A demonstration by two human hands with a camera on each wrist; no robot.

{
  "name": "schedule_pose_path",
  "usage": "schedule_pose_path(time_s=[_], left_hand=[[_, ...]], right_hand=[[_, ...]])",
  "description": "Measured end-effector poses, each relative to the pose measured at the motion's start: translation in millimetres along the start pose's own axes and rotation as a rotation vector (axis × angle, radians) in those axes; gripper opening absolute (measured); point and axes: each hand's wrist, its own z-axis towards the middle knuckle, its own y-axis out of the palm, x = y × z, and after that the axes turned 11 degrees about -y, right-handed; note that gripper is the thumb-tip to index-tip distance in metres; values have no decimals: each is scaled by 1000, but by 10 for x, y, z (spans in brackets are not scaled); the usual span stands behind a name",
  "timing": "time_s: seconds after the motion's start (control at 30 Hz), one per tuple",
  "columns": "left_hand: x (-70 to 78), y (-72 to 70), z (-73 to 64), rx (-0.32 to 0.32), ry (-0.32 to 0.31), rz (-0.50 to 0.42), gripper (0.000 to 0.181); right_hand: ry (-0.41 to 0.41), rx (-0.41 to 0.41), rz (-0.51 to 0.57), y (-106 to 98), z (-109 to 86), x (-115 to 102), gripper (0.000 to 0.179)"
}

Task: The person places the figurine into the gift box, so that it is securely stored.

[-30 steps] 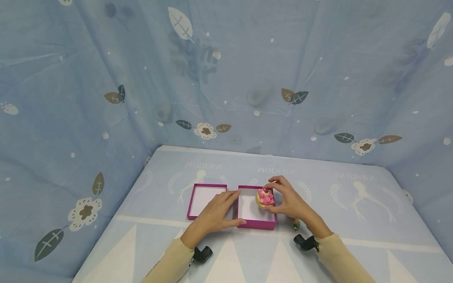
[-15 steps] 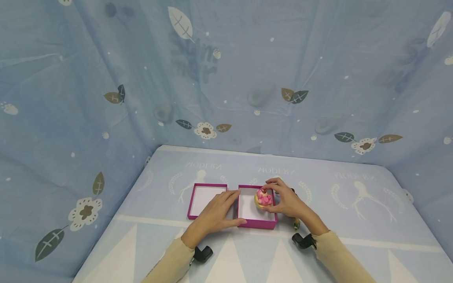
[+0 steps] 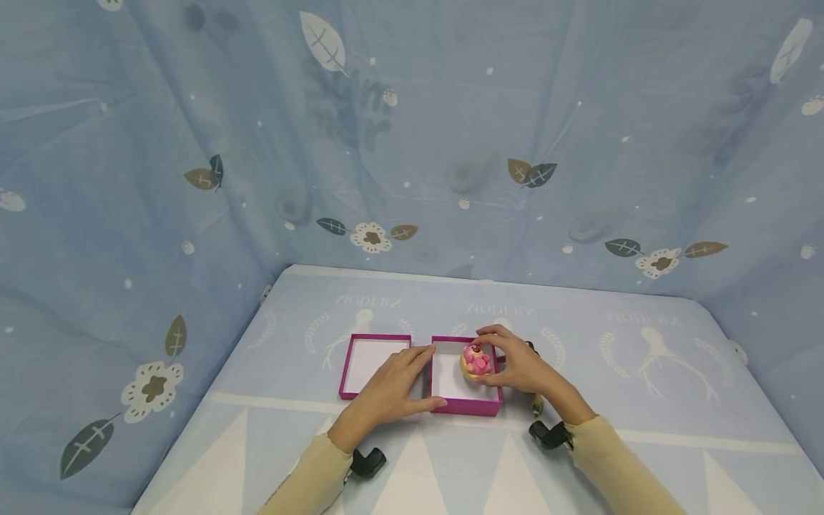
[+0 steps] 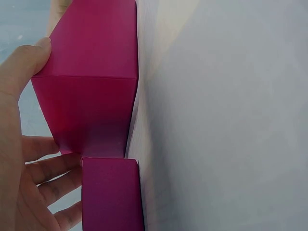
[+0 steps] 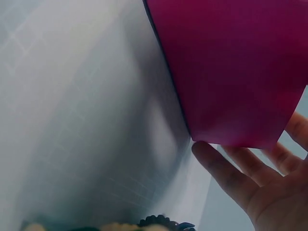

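Observation:
A magenta box point(image 3: 470, 408) with a white inside stands with its top uncovered on the table. My left hand point(image 3: 394, 386) grips its left side, the thumb at the near corner and the fingers toward the far corner; in the left wrist view the thumb point(image 4: 36, 55) lies against the box's edge. My right hand point(image 3: 518, 363) pinches a pink bear figurine point(image 3: 477, 360) with a yellow base, between thumb and fingers, at the right part of the box's inside. Whether the base touches the box floor, I cannot tell. The right wrist view shows the box wall point(image 5: 236, 72), with the figurine hidden.
Left of the box lies a shallow magenta lid point(image 3: 381, 336), white side up, partly behind my left hand. A small doll-like object point(image 3: 537, 405) lies right of the box, mostly covered by my right hand. Patterned blue cloth point(image 3: 412, 143) hangs behind the table point(image 3: 644, 422).
My right hand has shifted slightly left with the bear figurine, farther from the box's right wall. The left hand stays on the box.

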Motion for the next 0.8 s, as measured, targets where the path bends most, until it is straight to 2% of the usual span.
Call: schedule_pose_path(time_s=[0.4, 0.63, 0.8], left_hand=[[3, 5, -5, 4, -4, -3, 93], [4, -4, -8, 14, 4, -11, 93], [10, -13, -4, 4, 0, -15, 93]], right_hand=[[64, -63, -74, -29, 26, -75, 63], [151, -92, -65, -24, 36, -90, 62], [162, -91, -41, -25, 32, -84, 62]])
